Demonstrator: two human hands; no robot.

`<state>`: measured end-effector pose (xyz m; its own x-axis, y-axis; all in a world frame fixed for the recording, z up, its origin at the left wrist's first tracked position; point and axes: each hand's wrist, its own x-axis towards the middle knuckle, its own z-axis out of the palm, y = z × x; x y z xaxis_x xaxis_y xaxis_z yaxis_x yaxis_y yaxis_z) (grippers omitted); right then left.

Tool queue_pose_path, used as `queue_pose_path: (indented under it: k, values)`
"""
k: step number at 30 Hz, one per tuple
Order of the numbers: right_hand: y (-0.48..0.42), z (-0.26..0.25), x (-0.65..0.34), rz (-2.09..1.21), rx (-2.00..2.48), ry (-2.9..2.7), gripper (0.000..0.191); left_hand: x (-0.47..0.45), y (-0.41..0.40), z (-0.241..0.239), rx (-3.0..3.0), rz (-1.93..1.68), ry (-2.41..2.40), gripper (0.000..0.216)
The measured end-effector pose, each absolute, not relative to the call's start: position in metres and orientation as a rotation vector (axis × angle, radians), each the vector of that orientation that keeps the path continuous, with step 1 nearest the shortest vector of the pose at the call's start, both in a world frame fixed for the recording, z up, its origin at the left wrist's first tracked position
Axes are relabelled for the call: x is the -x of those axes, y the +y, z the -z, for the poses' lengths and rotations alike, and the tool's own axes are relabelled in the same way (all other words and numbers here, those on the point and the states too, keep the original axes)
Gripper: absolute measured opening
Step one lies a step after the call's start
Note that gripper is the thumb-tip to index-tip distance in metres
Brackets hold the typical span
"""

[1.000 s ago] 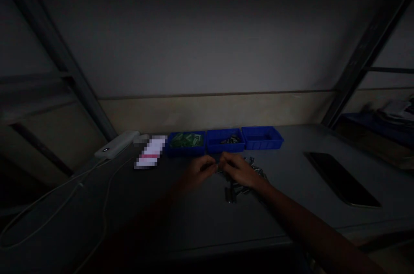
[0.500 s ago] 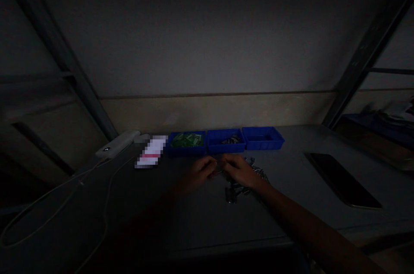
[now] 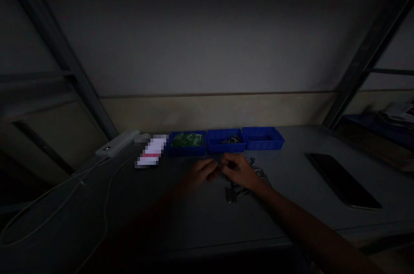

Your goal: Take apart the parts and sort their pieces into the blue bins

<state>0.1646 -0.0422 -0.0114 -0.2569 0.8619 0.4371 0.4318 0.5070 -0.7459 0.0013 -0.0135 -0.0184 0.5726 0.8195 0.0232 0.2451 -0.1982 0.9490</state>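
My left hand [image 3: 204,170] and my right hand [image 3: 237,169] meet at the fingertips above the table, in front of the middle bin. Both have their fingers pinched together; whatever sits between them is too dark and small to make out. Under and beside my right hand lies a pile of small shiny metal pieces [image 3: 261,174], partly covered by that hand. A few of these pieces [image 3: 230,195] lie at the pile's near left side. Behind my hands, the middle blue bin [image 3: 225,148] contains small metallic parts [image 3: 232,139].
The left blue bin [image 3: 187,151] holds green-looking packets [image 3: 187,139]; a right blue bin [image 3: 263,143] adjoins the middle one. A lit phone [image 3: 153,151], a white power bank [image 3: 118,143] and cables are at left. A dark tablet [image 3: 343,180] lies at right on the grey table [image 3: 194,226].
My right hand's fingers have shifted slightly left and curled more, coming closer to my left fingertips. The bins and the pile have stayed in place.
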Motion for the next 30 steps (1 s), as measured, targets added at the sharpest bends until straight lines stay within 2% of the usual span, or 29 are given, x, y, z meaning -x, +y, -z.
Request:
queue_pose_path:
  k: [8, 16, 22, 27, 30]
  values:
    - [-0.041, 0.014, -0.169, -0.762, 1.052, -1.867, 0.024, -0.001, -0.028, 0.005, -2.089, -0.857, 0.992, 0.025]
    - [-0.041, 0.011, -0.167, -0.814, 1.041, -1.838, 0.022, 0.001, -0.021, 0.017, -2.178, -0.976, 0.971, 0.019]
    - [-0.042, 0.011, -0.167, -0.768, 0.996, -1.832, 0.022, 0.003, -0.022, 0.015, -2.155, -0.987, 0.964, 0.021]
    - [-0.043, 0.011, -0.168, -0.595, 1.046, -1.933, 0.016, 0.003, -0.019, 0.012, -1.963, -0.907, 1.052, 0.040]
    - [-0.044, 0.011, -0.167, -0.547, 1.053, -1.960, 0.016, 0.002, -0.017, 0.011, -1.984, -0.861, 1.092, 0.039]
